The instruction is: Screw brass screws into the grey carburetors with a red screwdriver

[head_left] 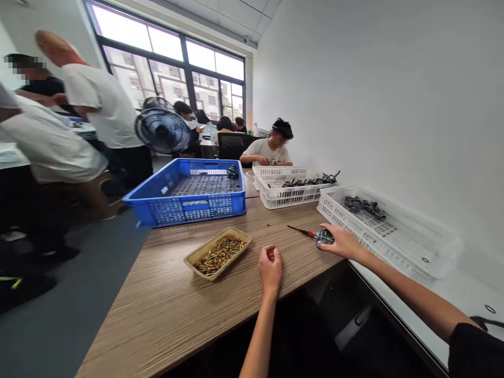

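Note:
My right hand [342, 241] is closed around the thick dark grey end of a screwdriver [309, 233]. A red section and a thin black shaft stick out to the left, low over the table. My left hand [271, 266] rests on the wood with its fingers curled in. Whatever it may hold is hidden. To its left stands a shallow beige tray [191, 266], and small brass-coloured parts [220, 254] fill it.
A blue crate [189, 205] stands on the table's far left, with one dark part inside. Two white baskets [285, 199] [394, 252] hold dark metal parts at the back and right. A person [271, 149] sits opposite. Others stand at left near a fan [162, 128].

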Motion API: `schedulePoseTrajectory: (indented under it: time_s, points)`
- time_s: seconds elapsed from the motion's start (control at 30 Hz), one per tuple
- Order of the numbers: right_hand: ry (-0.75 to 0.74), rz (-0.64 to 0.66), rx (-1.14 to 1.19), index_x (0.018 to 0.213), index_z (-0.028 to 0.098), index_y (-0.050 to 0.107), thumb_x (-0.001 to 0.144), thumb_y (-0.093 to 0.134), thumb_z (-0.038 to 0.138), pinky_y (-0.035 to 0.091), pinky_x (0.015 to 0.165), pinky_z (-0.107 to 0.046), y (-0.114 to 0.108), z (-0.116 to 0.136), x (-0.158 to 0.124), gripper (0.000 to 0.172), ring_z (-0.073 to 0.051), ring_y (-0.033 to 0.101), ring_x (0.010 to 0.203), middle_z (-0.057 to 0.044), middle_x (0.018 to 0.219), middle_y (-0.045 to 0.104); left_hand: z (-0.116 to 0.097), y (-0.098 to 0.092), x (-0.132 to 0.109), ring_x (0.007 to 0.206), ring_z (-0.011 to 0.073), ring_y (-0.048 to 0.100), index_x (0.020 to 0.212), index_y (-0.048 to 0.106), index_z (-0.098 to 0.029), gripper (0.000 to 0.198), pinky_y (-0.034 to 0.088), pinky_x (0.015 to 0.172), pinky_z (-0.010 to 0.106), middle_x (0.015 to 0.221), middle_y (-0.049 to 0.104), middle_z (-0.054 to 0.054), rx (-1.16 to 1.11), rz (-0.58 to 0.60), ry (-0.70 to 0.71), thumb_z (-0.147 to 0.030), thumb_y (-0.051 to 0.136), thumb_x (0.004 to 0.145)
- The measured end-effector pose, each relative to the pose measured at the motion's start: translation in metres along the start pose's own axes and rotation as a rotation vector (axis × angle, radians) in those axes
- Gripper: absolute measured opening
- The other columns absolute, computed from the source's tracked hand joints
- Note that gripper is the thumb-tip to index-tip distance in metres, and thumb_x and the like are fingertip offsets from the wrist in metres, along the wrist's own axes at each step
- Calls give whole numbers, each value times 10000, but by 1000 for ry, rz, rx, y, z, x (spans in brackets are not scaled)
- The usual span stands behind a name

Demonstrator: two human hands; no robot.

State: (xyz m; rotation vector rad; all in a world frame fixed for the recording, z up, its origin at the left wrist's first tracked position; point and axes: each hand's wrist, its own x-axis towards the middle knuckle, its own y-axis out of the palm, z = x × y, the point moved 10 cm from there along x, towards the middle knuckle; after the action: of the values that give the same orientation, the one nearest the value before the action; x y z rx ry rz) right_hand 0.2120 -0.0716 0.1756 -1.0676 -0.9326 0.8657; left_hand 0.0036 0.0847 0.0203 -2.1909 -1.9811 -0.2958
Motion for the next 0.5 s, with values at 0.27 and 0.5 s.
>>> schedulePoseTrajectory:
  time_s: [0.27,0.5]
  points:
    - [439,-359,-150,1488,298,585,865,621,746,523,759,-365,-161,-133,-106,768,-334,701,1067,-102,1276,739,-4,17,-5,794,238,715,1000,636,-210,392,593,790,392,885,740,76,85,219,0,-559,556,838]
    - [1007,-561,-243,1365,201,643,756,613,825,493,704,-451,-219,-290,-263,873,-379,682,889,-218,1094,742,-5,24,-7,766,242,712,1000,640,-225,388,586,743,380,867,751,67,159,301,12,-560,559,821]
